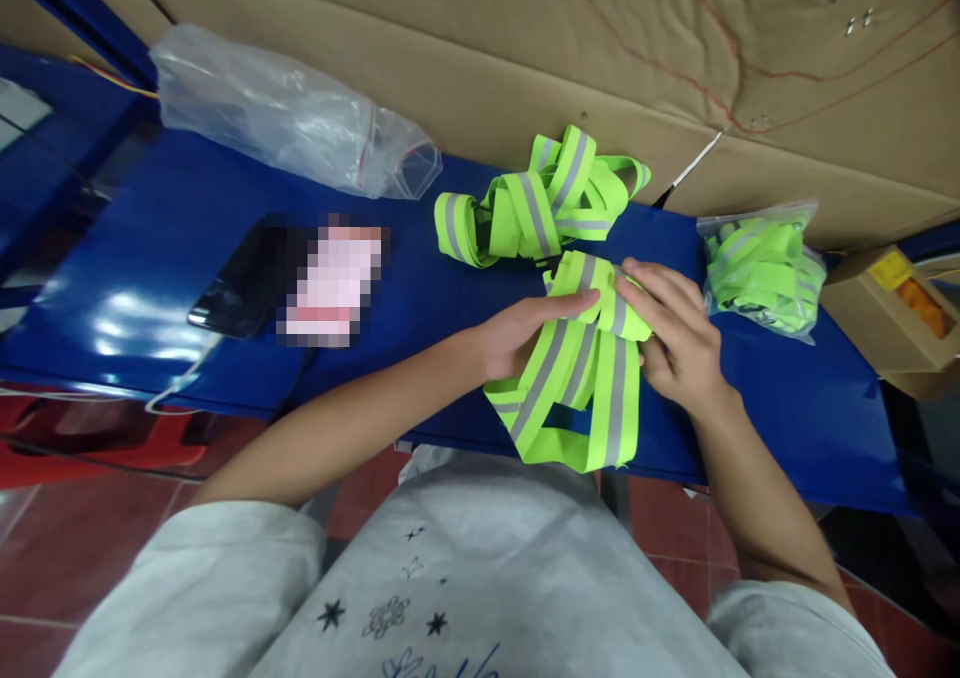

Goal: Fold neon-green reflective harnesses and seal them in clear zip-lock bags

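Observation:
A neon yellow-green reflective strap point(619, 398) with grey stripes lies folded in several loops between my hands, near the table's front edge. From the left, my left hand point(525, 333) grips it, thumb laid across the top and the other fingers hidden beneath. On the right side of the same bundle, my right hand point(671, 328) closes its bent fingers over the edge. Just behind, touching or nearly touching the held one, is a looser heap of matching reflective straps point(536, 208); a dark buckle shows near its front.
A clear plastic bag point(262, 108) lies at the back left. A black phone point(240, 278) with a white cable sits beside a blurred-out pink item point(334, 288). At right are a bagged set of straps point(765, 268) and a cardboard box point(892, 308) on the blue table point(420, 368).

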Demonstrator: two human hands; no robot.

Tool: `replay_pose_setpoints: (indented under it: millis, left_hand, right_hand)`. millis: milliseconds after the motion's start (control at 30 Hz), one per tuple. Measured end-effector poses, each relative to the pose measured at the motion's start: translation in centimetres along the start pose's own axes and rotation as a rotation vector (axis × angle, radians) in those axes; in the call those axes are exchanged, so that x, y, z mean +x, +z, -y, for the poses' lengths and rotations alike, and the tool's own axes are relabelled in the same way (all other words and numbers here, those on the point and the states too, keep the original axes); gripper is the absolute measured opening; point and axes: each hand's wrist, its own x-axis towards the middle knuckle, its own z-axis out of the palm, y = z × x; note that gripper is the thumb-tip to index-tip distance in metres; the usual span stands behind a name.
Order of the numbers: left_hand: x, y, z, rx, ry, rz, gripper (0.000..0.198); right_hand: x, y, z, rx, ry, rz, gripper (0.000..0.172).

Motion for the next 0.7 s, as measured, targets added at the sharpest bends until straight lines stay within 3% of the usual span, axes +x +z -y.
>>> replay_pose_setpoints:
  millis: [100,200,267,400,467,600,700]
  left_hand:
    - [0.0,0.1,-0.2,-0.014,-0.026,0.039,0.046]
    - [-0.1,0.4,-0.2,-0.01,0.007,0.029,0.046]
    - [-0.1,0.6,-0.2,0.01,0.023,0.003,0.047]
    - [-0.1,0.6,0.0,0.044,-0.01,-0.045,0.046]
    - [0.0,0.5,0.1,0.03,-0.012,-0.068,0.044]
    - [0.0,0.6,0.4,0.0,0.021,-0.138,0.039]
    - [0.0,0.9,0.5,0.036,0.05,-0.095,0.045]
  right_hand:
    - [-0.1,-0.1,-0.1,0.166,0.088,0.034,0.053]
    - [-0.4,0.5,-0.4,0.369,0.31,-0.107,0.045]
    - [-0.5,1.1,-0.5,0.468,0.425,-0.162,0.054]
    - [-0.7,2.1,-0.4,0.546,0.54,-0.028,0.053]
    - [-0.8,2.2,-0.2,0.55,0.563,-0.03,0.046]
    - [-0.5,1.8,0.7,0.348,0.471,-0.181,0.045]
    - [-0.3,1.3,1.5,0.184,0.393,-0.271,0.041]
